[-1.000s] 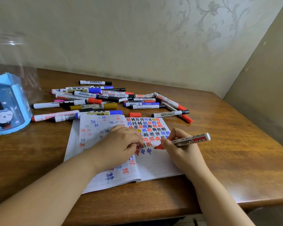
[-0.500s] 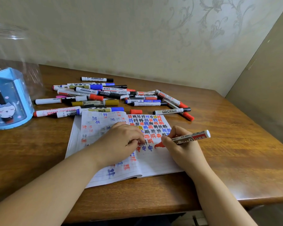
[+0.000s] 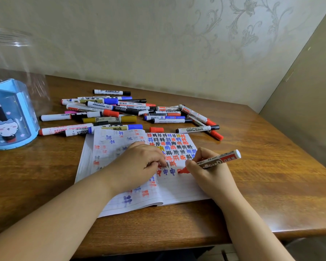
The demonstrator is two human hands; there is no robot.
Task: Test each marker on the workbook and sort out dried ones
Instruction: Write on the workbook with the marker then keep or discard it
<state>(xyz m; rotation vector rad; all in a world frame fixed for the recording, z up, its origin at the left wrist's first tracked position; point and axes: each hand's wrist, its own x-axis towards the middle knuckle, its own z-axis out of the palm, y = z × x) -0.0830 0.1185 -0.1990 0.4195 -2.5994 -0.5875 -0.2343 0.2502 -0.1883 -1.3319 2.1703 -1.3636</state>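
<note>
An open workbook [image 3: 179, 189] lies on the wooden table, its pages covered with red, blue and black test marks. My right hand [image 3: 213, 176] grips an uncapped red whiteboard marker [image 3: 219, 160], whose tip touches the right page beside a row of marks. My left hand [image 3: 137, 164] rests on the book's middle with its fingers curled, pressing the pages down. A loose red cap [image 3: 156, 129] lies just beyond the book. Several capped markers [image 3: 120, 112] are heaped behind the workbook.
A blue pen holder [image 3: 11, 129] with a cartoon cat stands at the far left, holding a dark marker. A clear plastic container [image 3: 17, 59] rises behind it. The wall runs along the back and right of the table [image 3: 271, 176].
The red marker's tip has slid slightly left and down on the right page, leaving a fresh red stroke. My left hand stays on the book. The view shifted a little.
</note>
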